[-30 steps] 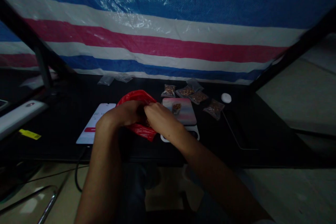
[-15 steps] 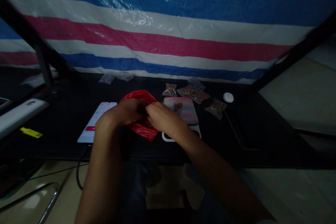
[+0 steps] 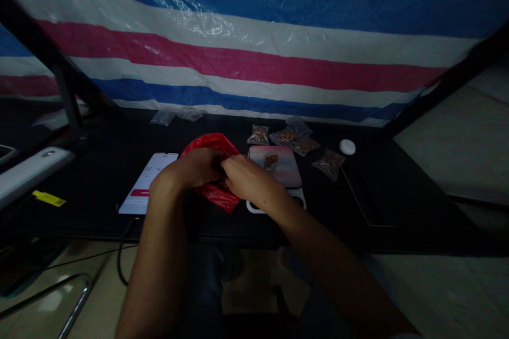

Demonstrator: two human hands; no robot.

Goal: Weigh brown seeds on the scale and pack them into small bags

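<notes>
A red plastic bag (image 3: 222, 199) lies open on the black table, with small brown pieces dimly visible inside. Both of my hands reach into its mouth and meet there. My left hand (image 3: 199, 166) bends inward from the left, its fingers curled together down in the bag's shadow. Beside it, my right hand (image 3: 239, 174) is closed, knuckles up and fingertips hidden. Whatever they grip cannot be made out. Just right of the bag, a small kitchen scale (image 3: 288, 172) carries a little cup of brown pieces (image 3: 271, 162), partly bordered by my right forearm.
Several filled clear zip bags (image 3: 304, 145) lie behind and right of the scale. Flat clear bags (image 3: 163, 117) are at the back left. A lit phone (image 3: 137, 193) is by my left wrist. A dark tablet (image 3: 368, 198), a white round case (image 3: 347, 146) and a yellow tag (image 3: 49, 198) also lie around.
The view has shifted very slightly. Both hands stay inside the red bag with hardly any movement; the scale and the zip bags stay in place.
</notes>
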